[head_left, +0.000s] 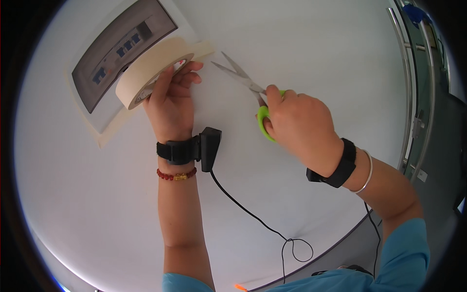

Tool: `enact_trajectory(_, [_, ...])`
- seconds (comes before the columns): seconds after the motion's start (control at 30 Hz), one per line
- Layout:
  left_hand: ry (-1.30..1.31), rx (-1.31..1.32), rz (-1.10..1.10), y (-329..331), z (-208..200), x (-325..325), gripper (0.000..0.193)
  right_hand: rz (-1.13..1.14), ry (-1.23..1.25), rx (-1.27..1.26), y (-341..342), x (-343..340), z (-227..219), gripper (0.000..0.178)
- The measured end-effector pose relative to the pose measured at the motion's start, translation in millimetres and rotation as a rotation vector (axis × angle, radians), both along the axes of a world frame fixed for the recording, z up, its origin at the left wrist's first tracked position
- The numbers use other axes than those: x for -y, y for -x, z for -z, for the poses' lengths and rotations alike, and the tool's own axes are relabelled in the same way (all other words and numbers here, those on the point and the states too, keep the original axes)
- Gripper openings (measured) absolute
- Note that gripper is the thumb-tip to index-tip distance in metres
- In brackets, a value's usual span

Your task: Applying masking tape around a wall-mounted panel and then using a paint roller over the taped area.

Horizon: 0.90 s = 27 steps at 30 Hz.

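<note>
A grey panel [121, 51] with blue switches sits in the white wall [316, 44], its edges lined with tape. Just right of it, the left hand [170, 104] grips a roll of tape [148, 73], fingers curled around it, a short strip pulled out. The right hand [299, 124] holds green-handled scissors [250, 90], fingers through the loops, blades open beside the strip.

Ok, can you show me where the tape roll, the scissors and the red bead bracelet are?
tape roll [146, 73], head view, on its cream outer band.
scissors [242, 76], head view, on the metal blades near the pivot.
red bead bracelet [176, 174], head view, on the beads across the left wrist.
</note>
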<state>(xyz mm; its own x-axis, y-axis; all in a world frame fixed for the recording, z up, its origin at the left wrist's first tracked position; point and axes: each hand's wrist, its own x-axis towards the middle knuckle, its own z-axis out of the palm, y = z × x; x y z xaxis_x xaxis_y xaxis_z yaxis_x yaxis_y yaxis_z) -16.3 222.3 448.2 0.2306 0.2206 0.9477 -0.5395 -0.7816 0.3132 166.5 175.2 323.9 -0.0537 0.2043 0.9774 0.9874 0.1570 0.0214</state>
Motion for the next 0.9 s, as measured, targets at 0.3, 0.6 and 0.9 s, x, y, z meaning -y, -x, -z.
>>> enact_trajectory(0.3, [-0.006,-0.067,-0.018,3.2,-3.9,0.1,0.016,-0.030,-0.076,-0.076,23.2,-20.8,-3.7,0.021])
enact_trajectory(0.6, [-0.024,-0.114,-0.050,-2.8,1.0,3.6,0.020,-0.133,-0.107,-0.121,30.0,-19.9,-8.6,0.013])
enact_trajectory(0.9, [-0.053,-0.133,-0.061,-2.3,-0.2,1.2,0.022,-0.116,-0.059,-0.102,35.7,-19.3,-22.8,0.021])
